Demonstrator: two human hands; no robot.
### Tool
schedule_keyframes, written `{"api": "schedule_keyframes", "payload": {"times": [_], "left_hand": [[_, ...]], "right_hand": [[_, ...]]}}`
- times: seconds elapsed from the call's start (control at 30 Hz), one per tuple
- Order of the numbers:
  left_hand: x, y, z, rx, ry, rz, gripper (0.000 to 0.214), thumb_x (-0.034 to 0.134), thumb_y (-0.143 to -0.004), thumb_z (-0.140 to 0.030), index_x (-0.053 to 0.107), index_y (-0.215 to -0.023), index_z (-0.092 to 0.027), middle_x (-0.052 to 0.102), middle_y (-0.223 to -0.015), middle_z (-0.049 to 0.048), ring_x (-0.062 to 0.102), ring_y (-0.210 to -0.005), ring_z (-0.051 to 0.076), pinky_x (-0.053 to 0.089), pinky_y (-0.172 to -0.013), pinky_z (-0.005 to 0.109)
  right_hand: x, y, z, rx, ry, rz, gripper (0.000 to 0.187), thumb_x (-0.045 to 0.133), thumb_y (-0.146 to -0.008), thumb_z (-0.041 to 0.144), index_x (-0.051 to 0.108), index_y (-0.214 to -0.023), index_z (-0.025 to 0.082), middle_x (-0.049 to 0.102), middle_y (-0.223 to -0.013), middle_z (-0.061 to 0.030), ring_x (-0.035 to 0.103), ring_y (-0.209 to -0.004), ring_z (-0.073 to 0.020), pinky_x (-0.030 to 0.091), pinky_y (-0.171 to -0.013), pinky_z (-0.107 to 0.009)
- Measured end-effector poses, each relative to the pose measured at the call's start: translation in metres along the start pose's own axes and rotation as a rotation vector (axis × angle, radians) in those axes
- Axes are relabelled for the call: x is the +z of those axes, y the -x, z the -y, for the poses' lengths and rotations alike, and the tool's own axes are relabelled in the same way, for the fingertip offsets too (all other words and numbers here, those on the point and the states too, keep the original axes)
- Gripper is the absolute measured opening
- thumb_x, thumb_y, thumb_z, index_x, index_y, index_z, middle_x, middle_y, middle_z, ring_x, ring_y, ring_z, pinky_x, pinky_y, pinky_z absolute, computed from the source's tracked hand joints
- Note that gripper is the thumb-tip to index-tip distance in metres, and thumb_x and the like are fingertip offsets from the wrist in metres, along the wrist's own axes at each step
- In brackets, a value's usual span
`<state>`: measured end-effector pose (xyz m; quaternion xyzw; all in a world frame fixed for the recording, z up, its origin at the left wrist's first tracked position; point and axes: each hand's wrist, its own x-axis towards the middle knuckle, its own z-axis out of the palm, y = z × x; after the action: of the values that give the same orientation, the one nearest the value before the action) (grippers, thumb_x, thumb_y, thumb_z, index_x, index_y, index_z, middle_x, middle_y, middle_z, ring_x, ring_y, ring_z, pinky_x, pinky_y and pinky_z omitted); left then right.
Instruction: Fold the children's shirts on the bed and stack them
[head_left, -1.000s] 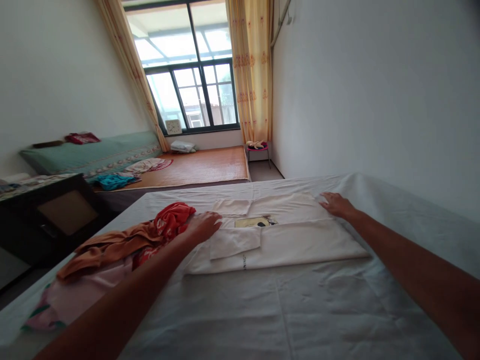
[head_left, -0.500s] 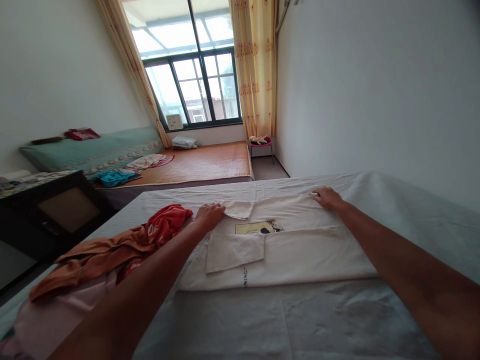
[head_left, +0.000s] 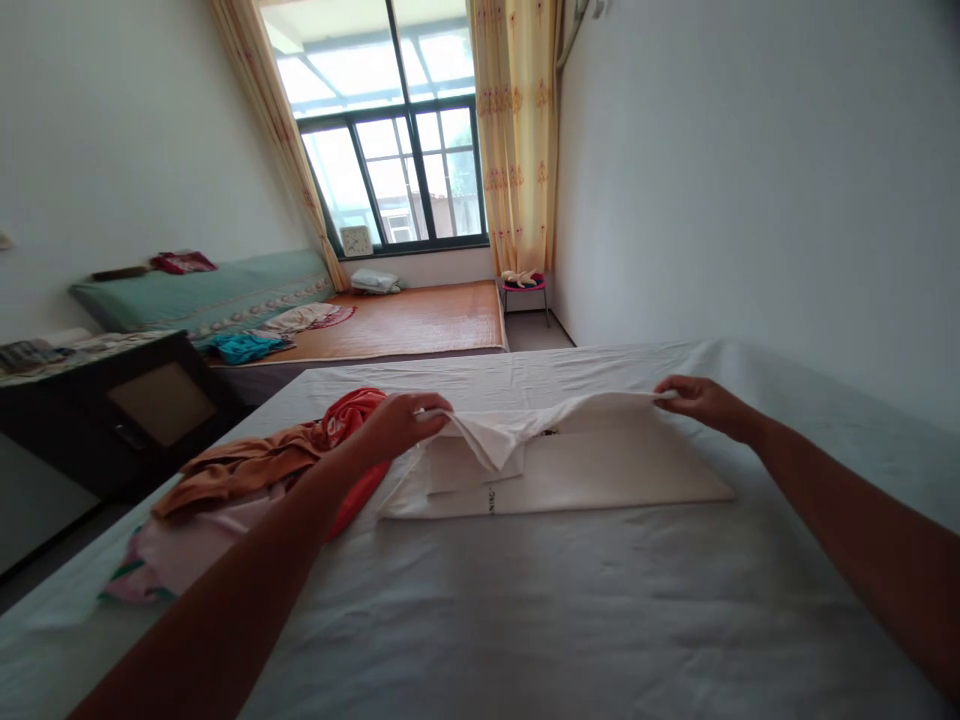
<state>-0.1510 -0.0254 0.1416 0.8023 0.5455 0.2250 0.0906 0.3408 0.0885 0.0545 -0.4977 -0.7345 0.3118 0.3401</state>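
Observation:
A white T-shirt point(head_left: 600, 470) lies partly folded on the pale bed sheet point(head_left: 585, 620), with its far edge lifted off the sheet. Pinched at the left end of that edge is my left hand point(head_left: 412, 415), closed on the cloth. My right hand point(head_left: 705, 402) grips the right end, fingers closed. Between the hands the raised edge sags, and a sleeve flap hangs down near the left. Some dark lettering shows on the near layer, while most of the printed picture is hidden under the lifted cloth.
Left of the shirt is a pile of clothes: red cloth point(head_left: 352, 410), brown cloth point(head_left: 247, 460) and pink cloth point(head_left: 202, 540). A dark cabinet point(head_left: 97, 420) stands at the left. Beyond are another bed point(head_left: 427, 315), a stool point(head_left: 525, 287) and a window. A wall runs along the right.
Both hands have lifted the shirt's far edge off the sheet and brought it toward me. The right hand has moved a little right. The printed picture is now mostly covered.

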Motion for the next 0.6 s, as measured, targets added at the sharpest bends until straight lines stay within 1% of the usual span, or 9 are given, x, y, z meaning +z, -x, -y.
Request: {"api": "schedule_keyframes", "payload": {"times": [0.07,0.13,0.23,0.33,0.37,0.43,0.5,0.53,0.6], "left_hand": [[0.012,0.016,0.003,0.038,0.078,0.169,0.024,0.057,-0.073,-0.028,0.071,-0.089,-0.017,0.070,-0.081,0.0000,0.061,-0.076,0.015,0.044,-0.073,0.022],[0.022,0.026,0.010,0.077,0.120,0.278,0.022,0.060,-0.069,-0.024,0.071,-0.086,-0.016,0.070,-0.083,0.0013,0.061,-0.078,0.016,0.045,-0.074,0.022],[0.025,0.030,0.017,0.104,0.168,0.276,0.020,0.059,-0.072,-0.023,0.072,-0.086,-0.015,0.070,-0.084,0.0030,0.061,-0.080,0.017,0.045,-0.077,0.023],[0.015,0.032,0.021,0.046,0.236,0.234,0.025,0.059,-0.077,-0.030,0.072,-0.089,-0.012,0.070,-0.084,0.0046,0.062,-0.079,0.018,0.046,-0.074,0.024],[0.012,0.033,0.022,0.031,0.252,0.278,0.027,0.061,-0.076,-0.033,0.072,-0.091,-0.012,0.071,-0.085,0.0046,0.062,-0.078,0.018,0.047,-0.073,0.024],[0.007,0.034,0.026,0.056,0.268,0.453,0.033,0.068,-0.071,-0.036,0.073,-0.096,-0.015,0.072,-0.089,0.0038,0.063,-0.081,0.018,0.047,-0.075,0.023],[0.008,0.032,0.030,0.102,0.283,0.589,0.039,0.073,-0.068,-0.039,0.072,-0.100,-0.018,0.072,-0.096,0.0037,0.064,-0.088,0.019,0.047,-0.080,0.023],[0.012,0.029,0.032,0.105,0.292,0.581,0.040,0.071,-0.070,-0.043,0.072,-0.102,-0.018,0.072,-0.098,0.0041,0.064,-0.090,0.020,0.047,-0.082,0.024],[0.023,0.020,0.035,0.054,0.287,0.419,0.044,0.060,-0.079,-0.052,0.072,-0.102,-0.016,0.072,-0.099,0.0058,0.063,-0.093,0.021,0.047,-0.083,0.026]], "right_hand": [[-0.001,0.017,-0.006,-0.004,0.111,0.173,0.036,0.068,-0.068,0.051,0.068,-0.085,0.019,0.066,-0.072,-0.0011,0.059,-0.067,-0.0174,0.043,-0.063,-0.027],[-0.002,0.026,-0.012,-0.053,0.242,0.236,0.027,0.066,-0.071,0.044,0.070,-0.083,0.020,0.070,-0.081,-0.0032,0.062,-0.078,-0.0211,0.045,-0.073,-0.030],[-0.004,0.029,-0.015,-0.134,0.453,0.117,0.020,0.059,-0.076,0.034,0.072,-0.086,0.023,0.072,-0.092,-0.0042,0.063,-0.089,-0.0229,0.044,-0.084,-0.033],[-0.003,0.029,-0.012,-0.131,0.670,0.034,0.022,0.052,-0.079,0.023,0.073,-0.086,0.026,0.071,-0.094,-0.0037,0.063,-0.090,-0.0217,0.044,-0.086,-0.034],[-0.001,0.029,-0.010,-0.118,0.744,0.053,0.025,0.050,-0.078,0.018,0.073,-0.083,0.027,0.071,-0.093,-0.0031,0.062,-0.090,-0.0213,0.044,-0.086,-0.035],[0.004,0.027,-0.005,-0.088,0.872,0.078,0.033,0.048,-0.073,0.008,0.073,-0.079,0.028,0.071,-0.094,-0.0018,0.061,-0.095,-0.0218,0.044,-0.086,-0.037],[0.012,0.021,0.001,-0.073,0.937,0.021,0.039,0.046,-0.069,0.003,0.073,-0.083,0.028,0.071,-0.101,-0.0013,0.057,-0.103,-0.0229,0.044,-0.087,-0.038],[0.017,0.016,0.004,-0.071,0.940,-0.028,0.041,0.046,-0.070,0.003,0.072,-0.088,0.028,0.070,-0.105,-0.0016,0.056,-0.106,-0.0230,0.044,-0.089,-0.037],[0.028,0.004,0.007,-0.080,0.911,-0.107,0.041,0.043,-0.076,0.007,0.070,-0.101,0.026,0.068,-0.113,-0.0031,0.055,-0.108,-0.0220,0.044,-0.091,-0.035]]}}
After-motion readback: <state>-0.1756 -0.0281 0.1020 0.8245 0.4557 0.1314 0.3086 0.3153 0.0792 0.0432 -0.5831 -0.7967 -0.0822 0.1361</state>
